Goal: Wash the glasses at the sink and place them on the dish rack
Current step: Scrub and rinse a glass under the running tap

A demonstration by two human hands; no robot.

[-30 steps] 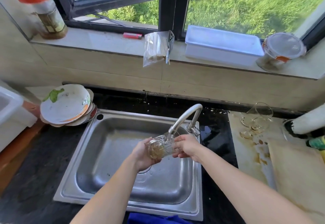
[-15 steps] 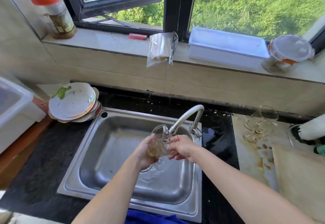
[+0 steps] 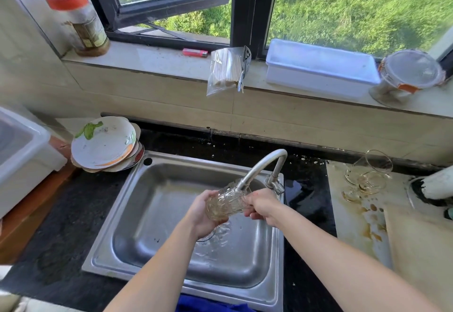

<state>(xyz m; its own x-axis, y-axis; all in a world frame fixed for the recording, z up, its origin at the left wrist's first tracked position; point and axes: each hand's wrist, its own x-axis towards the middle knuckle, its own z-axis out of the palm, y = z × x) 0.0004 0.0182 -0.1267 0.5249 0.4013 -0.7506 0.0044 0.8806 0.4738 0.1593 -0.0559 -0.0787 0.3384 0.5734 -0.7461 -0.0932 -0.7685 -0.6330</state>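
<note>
Currently tumbler (image 3: 226,202) tilted just under the tap (image 3: 259,164) spout, left grip (image 3: 201,213) clasping its base, right grip (image 3: 263,205) holding its rim end; wet, rigid, breakable, probably slick, so safest held round the ribbed wall.

No word, brand or number here can be read. The jar (image 3: 81,24) at the upper left of the frame, on the sill, has a brownish label (image 3: 89,34) with dark print. The print is too blurred to make out a letter. At the far right of the sill, the tub (image 3: 409,73) has an orange sticker (image 3: 405,87) low on its side, and whatever is printed there is too small to tell. The red lighter (image 3: 195,52), at the upper middle of the frame, shows only its colour at this distance.
</note>
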